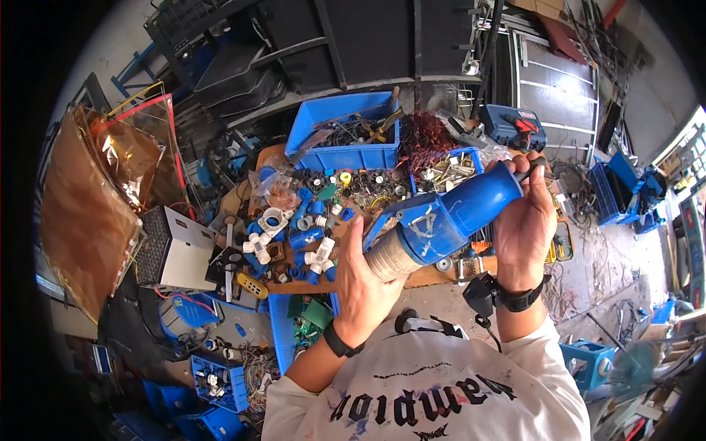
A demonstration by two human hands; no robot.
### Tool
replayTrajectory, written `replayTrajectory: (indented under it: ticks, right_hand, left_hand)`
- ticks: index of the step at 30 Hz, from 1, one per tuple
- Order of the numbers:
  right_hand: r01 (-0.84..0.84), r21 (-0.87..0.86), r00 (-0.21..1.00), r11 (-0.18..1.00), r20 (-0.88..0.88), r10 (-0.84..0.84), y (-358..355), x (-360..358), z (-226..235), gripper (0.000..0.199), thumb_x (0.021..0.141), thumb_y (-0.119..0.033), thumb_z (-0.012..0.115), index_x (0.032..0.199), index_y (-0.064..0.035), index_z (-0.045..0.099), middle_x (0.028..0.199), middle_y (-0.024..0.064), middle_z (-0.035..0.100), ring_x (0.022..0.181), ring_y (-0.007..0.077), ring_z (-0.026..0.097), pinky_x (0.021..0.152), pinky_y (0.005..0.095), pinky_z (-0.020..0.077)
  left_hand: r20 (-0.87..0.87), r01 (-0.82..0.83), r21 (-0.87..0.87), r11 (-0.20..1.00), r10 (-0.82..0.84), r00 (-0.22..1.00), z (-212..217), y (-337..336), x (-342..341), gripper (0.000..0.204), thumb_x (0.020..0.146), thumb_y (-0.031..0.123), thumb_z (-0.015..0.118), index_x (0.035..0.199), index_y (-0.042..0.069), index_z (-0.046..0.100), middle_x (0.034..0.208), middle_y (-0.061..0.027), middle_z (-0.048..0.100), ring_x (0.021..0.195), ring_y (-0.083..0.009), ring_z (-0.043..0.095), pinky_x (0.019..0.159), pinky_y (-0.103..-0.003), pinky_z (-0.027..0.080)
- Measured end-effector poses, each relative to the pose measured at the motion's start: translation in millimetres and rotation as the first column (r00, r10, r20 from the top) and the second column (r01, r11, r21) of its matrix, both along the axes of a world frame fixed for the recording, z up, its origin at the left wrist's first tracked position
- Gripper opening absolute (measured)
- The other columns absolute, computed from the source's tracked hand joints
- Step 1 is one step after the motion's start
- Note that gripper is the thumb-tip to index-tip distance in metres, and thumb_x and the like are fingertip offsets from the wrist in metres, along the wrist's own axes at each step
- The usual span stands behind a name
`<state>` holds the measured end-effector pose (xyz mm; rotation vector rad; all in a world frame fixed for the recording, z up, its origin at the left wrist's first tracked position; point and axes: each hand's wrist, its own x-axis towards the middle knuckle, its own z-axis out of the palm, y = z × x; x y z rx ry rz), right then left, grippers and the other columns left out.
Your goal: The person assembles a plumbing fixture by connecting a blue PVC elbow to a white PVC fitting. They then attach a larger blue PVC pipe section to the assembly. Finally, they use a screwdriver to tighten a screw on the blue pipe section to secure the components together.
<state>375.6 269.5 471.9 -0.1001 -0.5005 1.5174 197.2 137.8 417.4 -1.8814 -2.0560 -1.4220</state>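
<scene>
I hold a large blue industrial power connector (441,224) tilted in front of my chest, over the near edge of the table. My left hand (362,294) is closed around its off-white ribbed end at the lower left. My right hand (523,235) grips the tapered blue end at the upper right, its fingertips at a short black piece (531,169) that sticks out there. Scuffs and white marks show on the blue housing. The fingers behind the connector are partly hidden.
The wooden table (426,277) carries loose pipe fittings (319,257), a blue bin (323,156) of tools, reddish wire (426,140) and a tray of metal parts (450,173). A blue toolbox (507,125) stands at the far right. Below the table is a blue crate (282,334).
</scene>
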Motion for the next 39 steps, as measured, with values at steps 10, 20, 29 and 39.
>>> replayTrajectory:
  ticks: [10, 20, 29, 39]
  right_hand:
    - [0.08, 0.058, 0.978, 0.995, 0.188, -0.09, -10, -15, 6, 0.045, 0.098, -0.017, 0.059, 0.136, -0.0001, 0.045, 0.131, 0.0157, 0.057, 0.123, 0.0274, 0.054, 0.106, 0.0399, 0.041]
    - [0.019, -0.103, 0.92, 0.994, 0.391, 0.023, -16, -30, 7, 0.025, 0.091, -0.025, 0.065, 0.096, -0.0016, 0.059, 0.089, 0.0134, 0.066, 0.081, 0.0213, 0.065, 0.071, 0.035, 0.0551]
    - [0.114, -0.085, 0.935, 0.99, 0.347, -0.078, -24, -37, 18, 0.022, 0.091, -0.023, 0.064, 0.096, -0.0015, 0.06, 0.089, 0.0137, 0.066, 0.082, 0.0197, 0.064, 0.075, 0.0333, 0.0528]
    - [0.13, -0.003, 0.927, 0.991, 0.355, -0.121, -29, -40, 8, 0.02, 0.09, -0.018, 0.066, 0.1, -0.0034, 0.057, 0.093, 0.0096, 0.065, 0.09, 0.021, 0.063, 0.085, 0.0351, 0.0503]
  left_hand:
    - [0.289, 0.108, -0.009, 0.994, -0.1, 0.952, -5, 11, -8, 0.095, 0.062, 0.009, 0.087, 0.137, -0.001, 0.029, 0.124, -0.025, 0.054, 0.111, -0.0403, 0.059, 0.092, -0.047, 0.049]
    - [0.264, 0.075, -0.051, 0.996, -0.059, 0.963, 3, 14, 7, 0.099, 0.061, 0.005, 0.088, 0.141, 0.002, 0.031, 0.125, -0.0216, 0.053, 0.115, -0.0365, 0.055, 0.098, -0.046, 0.044]
    - [-0.222, -0.103, 0.11, 0.989, 0.126, 0.967, -1, 20, 14, 0.088, 0.058, 0.008, 0.085, 0.135, 0.005, 0.044, 0.127, -0.017, 0.048, 0.116, -0.0377, 0.047, 0.098, -0.05, 0.037]
    - [-0.183, -0.067, 0.101, 0.993, 0.085, 0.98, 8, 35, 10, 0.081, 0.054, 0.003, 0.083, 0.127, 0.005, 0.048, 0.114, -0.0134, 0.059, 0.105, -0.0345, 0.053, 0.09, -0.046, 0.042]
